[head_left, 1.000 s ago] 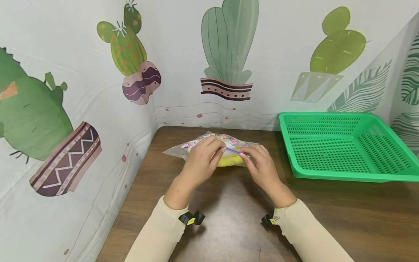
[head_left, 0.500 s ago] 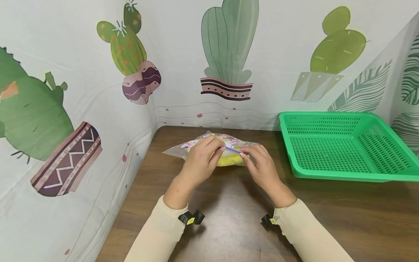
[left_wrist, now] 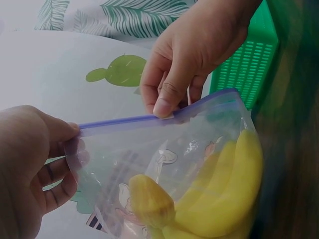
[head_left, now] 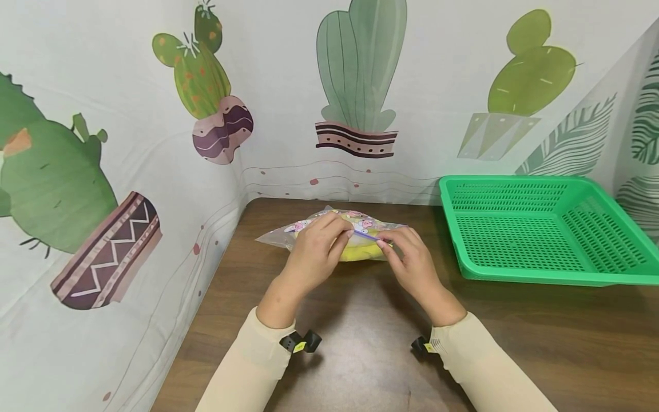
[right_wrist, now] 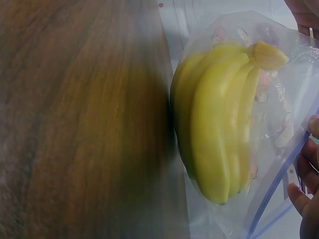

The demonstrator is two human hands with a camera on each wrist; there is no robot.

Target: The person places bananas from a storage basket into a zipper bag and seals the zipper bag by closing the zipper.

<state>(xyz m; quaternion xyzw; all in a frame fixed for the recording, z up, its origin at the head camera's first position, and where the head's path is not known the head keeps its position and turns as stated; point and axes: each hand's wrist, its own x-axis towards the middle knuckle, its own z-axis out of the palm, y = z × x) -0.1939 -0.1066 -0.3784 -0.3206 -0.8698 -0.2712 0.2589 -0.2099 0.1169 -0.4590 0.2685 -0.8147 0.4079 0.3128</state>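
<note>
A clear zip bag (head_left: 278, 236) with cartoon print and a purple zip strip (left_wrist: 124, 121) stands on the wooden table. Inside it lies a bunch of yellow bananas (right_wrist: 214, 124), its stem end toward the left-hand side. My left hand (head_left: 318, 246) pinches the strip near its left end between thumb and forefinger. Farther along, my right hand (head_left: 409, 256) pinches the same strip, thumb against it. Between the hands the strip runs straight. Past my right fingers it continues to the bag's other corner, and two purple edges show apart there in the right wrist view.
A green perforated plastic basket (head_left: 551, 240) stands at the right, near the back of the table. Behind the bag hangs a white cloth (head_left: 288, 114) printed with cacti, which also covers the left side.
</note>
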